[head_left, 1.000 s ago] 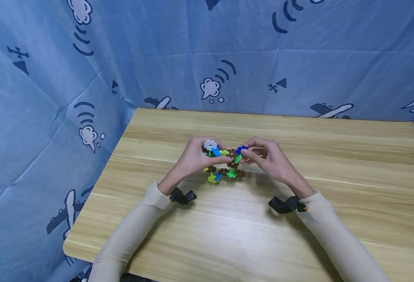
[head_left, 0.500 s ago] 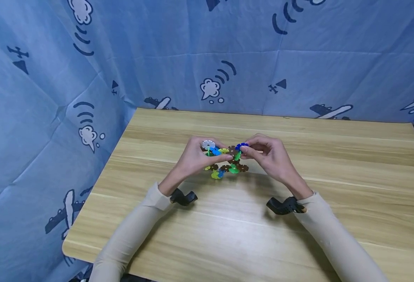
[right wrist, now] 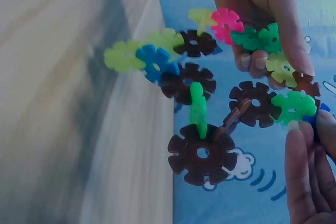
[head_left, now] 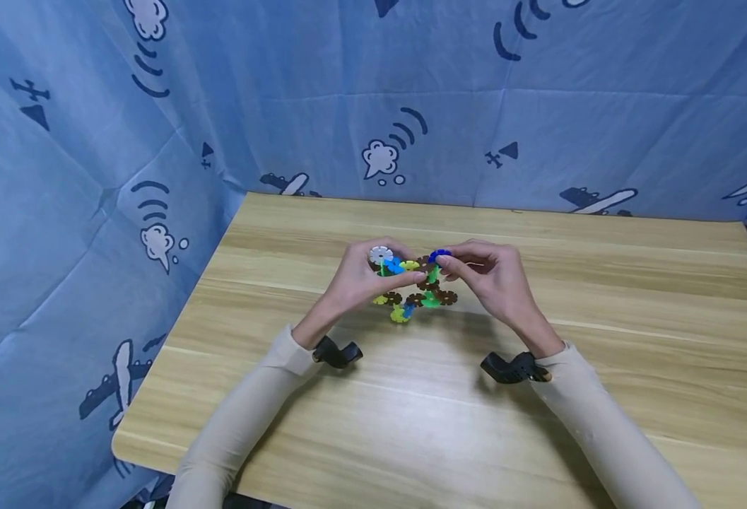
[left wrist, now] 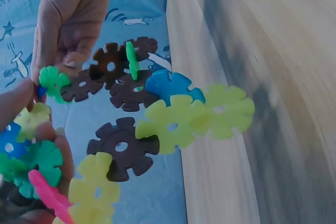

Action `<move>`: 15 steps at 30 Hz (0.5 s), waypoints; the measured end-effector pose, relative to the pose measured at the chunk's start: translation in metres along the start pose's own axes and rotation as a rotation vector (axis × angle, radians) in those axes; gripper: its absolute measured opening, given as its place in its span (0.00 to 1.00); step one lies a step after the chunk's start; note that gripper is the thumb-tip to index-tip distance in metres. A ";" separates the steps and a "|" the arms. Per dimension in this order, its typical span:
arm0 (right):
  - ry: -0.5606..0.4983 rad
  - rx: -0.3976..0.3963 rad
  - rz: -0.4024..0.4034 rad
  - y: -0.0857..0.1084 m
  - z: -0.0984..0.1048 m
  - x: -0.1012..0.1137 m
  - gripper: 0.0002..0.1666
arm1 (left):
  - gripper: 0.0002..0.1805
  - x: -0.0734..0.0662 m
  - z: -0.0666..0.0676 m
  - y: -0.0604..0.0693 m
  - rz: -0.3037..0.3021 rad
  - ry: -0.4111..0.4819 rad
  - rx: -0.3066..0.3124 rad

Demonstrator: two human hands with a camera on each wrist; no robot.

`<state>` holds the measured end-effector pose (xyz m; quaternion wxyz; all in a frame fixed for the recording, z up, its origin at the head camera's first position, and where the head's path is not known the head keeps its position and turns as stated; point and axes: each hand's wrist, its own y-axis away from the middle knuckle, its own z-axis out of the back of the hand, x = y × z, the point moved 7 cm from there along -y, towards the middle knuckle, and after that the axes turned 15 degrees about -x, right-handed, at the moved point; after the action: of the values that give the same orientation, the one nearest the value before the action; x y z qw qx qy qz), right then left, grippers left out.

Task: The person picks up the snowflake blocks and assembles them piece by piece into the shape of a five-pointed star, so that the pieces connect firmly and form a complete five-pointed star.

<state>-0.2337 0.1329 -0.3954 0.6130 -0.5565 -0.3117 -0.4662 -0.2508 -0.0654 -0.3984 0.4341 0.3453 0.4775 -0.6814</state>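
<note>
Notched plastic discs joined into a looping chain hang between the two hands above the table. My left hand (head_left: 368, 274) grips the chain's upper left part, near a white disc (head_left: 381, 255); its thumb reaches across toward the brown discs. A dark blue disc (head_left: 439, 254) is pinched between the thumb and fingers of my right hand (head_left: 499, 281). It touches a green disc (right wrist: 295, 108) of the chain; how far they interlock is hidden by the fingers. In the right wrist view a pink disc (right wrist: 227, 25) and a yellow-green disc (right wrist: 124, 56) belong to the same chain.
The wood-grain table (head_left: 411, 424) spreads below both hands. A blue patterned cloth (head_left: 322, 85) hangs behind the table and along its left side. Black wrist mounts (head_left: 513, 367) sit at both cuffs.
Both hands have risen slightly in the head view with the discs. The chain's lower part has swung a little to the right and up. Both grips have stayed on the discs.
</note>
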 end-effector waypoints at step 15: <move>0.172 0.039 -0.082 -0.026 0.017 -0.032 0.13 | 0.30 0.043 -0.049 0.009 0.497 0.399 0.155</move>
<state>-0.2667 0.1583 -0.4108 0.6287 -0.4889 -0.2895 -0.5310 -0.2561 -0.0314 -0.4551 0.4576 0.6098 0.4010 -0.5079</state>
